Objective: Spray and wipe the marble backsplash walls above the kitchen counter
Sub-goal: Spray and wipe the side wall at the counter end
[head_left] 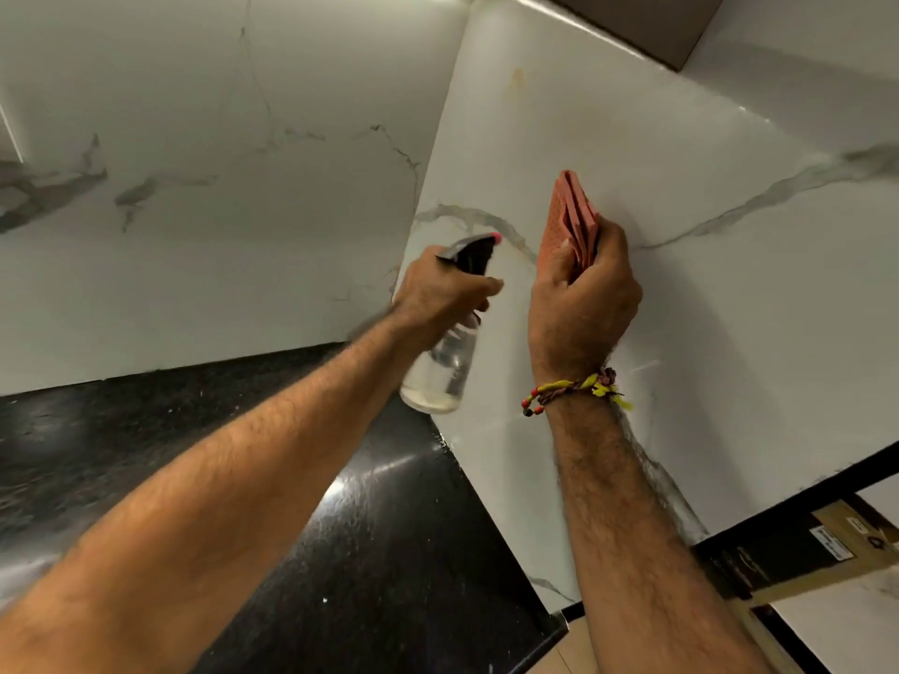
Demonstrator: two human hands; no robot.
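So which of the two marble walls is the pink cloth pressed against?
The right-hand wall: the right hand holds the folded pink cloth against it. The left-hand wall, beyond the corner, has nothing touching it.

I can read no words, brands or numbers anywhere here. The only printed thing I see is a white label (834,541) on a cardboard box (846,520) down at the lower right, past the end of the counter; it carries dark lines of print and a small dark ring-shaped mark, but all of it is too small and blurred for me to make out.
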